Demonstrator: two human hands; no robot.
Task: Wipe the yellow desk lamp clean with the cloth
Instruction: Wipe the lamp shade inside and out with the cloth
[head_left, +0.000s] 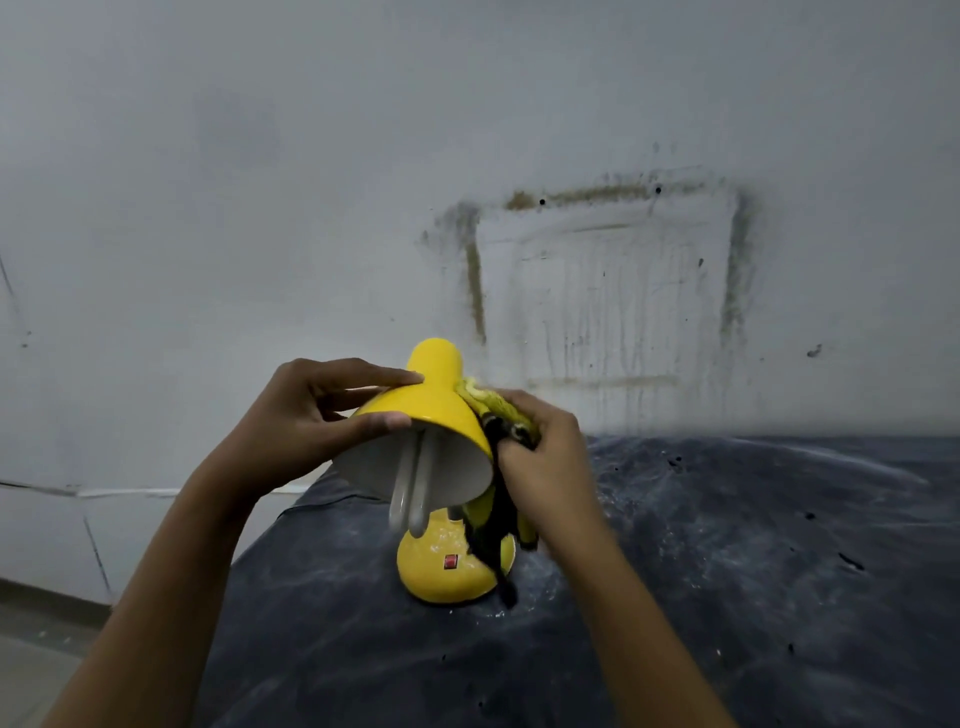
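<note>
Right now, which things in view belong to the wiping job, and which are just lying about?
In the job:
yellow desk lamp
cloth
left hand, holding the lamp
right hand, gripping the cloth

Just there:
dark table cover
stained wall

Lamp shade (436, 400) glossy yellow outside, white inside. Bulb (410, 493) off-white tubes. Base (441, 579) same yellow with pale speckles, small red switch (450, 561). Cloth (498, 410) yellow, black strands hanging off it (fringe or dirt, can't tell). Tabletop (727, 571) dark blue-black, whitish smears, a few black spots. Wall (260, 208) grey-white, with a brownish-green stain (602, 193) tracing a square outline.
</note>
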